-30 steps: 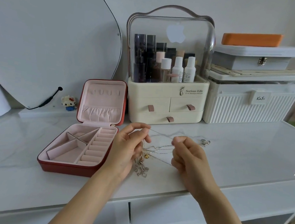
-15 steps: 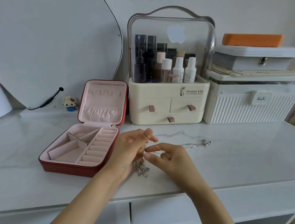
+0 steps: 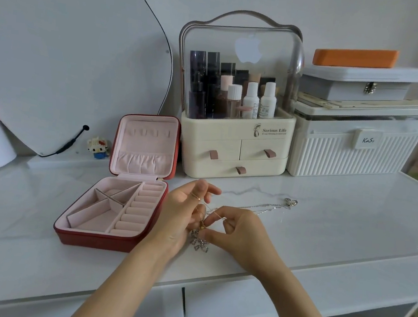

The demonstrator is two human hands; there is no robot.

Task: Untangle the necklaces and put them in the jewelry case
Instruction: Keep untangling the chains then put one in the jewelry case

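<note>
A tangle of thin necklaces lies on the white marble desk between my hands. A gold chain (image 3: 198, 210) loops over a finger of my left hand (image 3: 183, 215), which holds it. My right hand (image 3: 240, 231) pinches the chains near a small gold pendant (image 3: 202, 226). A silver pendant cluster (image 3: 199, 243) hangs below the hands onto the desk. A silver chain (image 3: 262, 207) trails right to its clasp (image 3: 290, 202). The red jewelry case (image 3: 104, 240) stands open at the left, its pink compartments bare.
A cream cosmetics organizer (image 3: 233, 150) with drawers stands right behind the hands. A white ribbed storage box (image 3: 353, 159) with stacked boxes sits at the back right. A large mirror (image 3: 66, 51) leans at the back left, with a small toy figure (image 3: 98, 146) beside it.
My right hand has moved left from a stretched-out pull to close against my left hand, and now pinches the chains lower, near the gold pendant. The silver chain lies slack on the desk.
</note>
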